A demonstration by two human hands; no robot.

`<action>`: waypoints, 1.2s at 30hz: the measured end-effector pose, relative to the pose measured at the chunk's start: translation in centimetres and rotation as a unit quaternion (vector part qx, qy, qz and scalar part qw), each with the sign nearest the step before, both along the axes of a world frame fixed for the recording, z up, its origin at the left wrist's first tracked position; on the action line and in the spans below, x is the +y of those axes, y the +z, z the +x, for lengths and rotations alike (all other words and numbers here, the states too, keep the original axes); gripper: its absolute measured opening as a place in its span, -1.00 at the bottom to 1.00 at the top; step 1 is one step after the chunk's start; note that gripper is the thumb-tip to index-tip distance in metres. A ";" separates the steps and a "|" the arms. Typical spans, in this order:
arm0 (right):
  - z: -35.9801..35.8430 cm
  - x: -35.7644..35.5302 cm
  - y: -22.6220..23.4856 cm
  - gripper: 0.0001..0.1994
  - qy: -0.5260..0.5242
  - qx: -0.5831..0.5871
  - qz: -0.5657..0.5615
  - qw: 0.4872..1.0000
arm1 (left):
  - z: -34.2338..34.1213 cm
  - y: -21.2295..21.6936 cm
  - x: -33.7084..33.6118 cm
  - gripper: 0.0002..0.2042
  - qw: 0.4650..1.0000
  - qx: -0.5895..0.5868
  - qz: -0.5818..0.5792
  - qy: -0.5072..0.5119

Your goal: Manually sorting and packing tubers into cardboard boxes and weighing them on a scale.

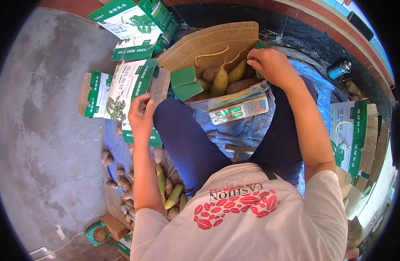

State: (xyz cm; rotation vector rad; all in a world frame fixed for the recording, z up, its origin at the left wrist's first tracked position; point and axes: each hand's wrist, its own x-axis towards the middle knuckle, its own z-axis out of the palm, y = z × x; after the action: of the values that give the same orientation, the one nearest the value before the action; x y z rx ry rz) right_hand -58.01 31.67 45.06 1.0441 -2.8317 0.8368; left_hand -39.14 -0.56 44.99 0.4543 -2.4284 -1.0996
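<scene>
I sit with blue-trousered legs around an open cardboard box [217, 41] with green flaps, which rests on a digital scale [239, 109] wrapped in clear plastic. Several yellow-green and brown elongated fruits [221, 81] stand inside it. My right hand [272, 63] rests on the box's right rim, fingers curled over the green flap edge. My left hand [140, 115] hovers above my left knee with fingers loosely apart and nothing in it, close to a flattened green-and-white carton [121, 89].
A heap of loose fruits [165, 191] lies on the ground by my left hip. More cartons lie at the back [137, 21] and stacked at the right [354, 135]. A blue can [339, 68] stands far right. A tape dispenser [99, 234] sits on the concrete floor.
</scene>
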 end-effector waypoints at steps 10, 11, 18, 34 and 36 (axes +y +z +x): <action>-0.3 -0.6 -1.0 -0.81 0.009 0.009 0.034 0.999 | 13.8 -10.9 -5.5 -0.80 0.969 -0.194 -0.094 0.122; -0.3 -0.7 -1.1 -0.81 0.005 0.004 0.046 0.999 | 15.4 -12.6 -5.8 -0.80 0.968 -0.196 -0.091 0.126; -0.3 -1.7 -1.3 -0.80 0.012 -0.009 0.070 0.997 | 25.4 -22.6 -3.2 -0.75 0.894 -0.426 -0.034 0.135; -0.6 -1.1 -2.7 -0.79 0.010 0.002 0.117 0.993 | 35.6 -30.3 2.4 -0.69 0.791 -0.594 0.121 0.082; -0.7 -1.9 -2.6 -0.79 0.025 -0.002 0.111 0.993 | 39.2 -32.1 3.0 -0.65 0.764 -0.633 0.095 0.084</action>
State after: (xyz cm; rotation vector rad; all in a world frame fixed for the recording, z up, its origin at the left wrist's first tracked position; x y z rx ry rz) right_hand -58.70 29.80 42.48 1.1414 -2.9667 0.5341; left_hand 0.03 2.41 12.94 1.9790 -3.1742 -1.1099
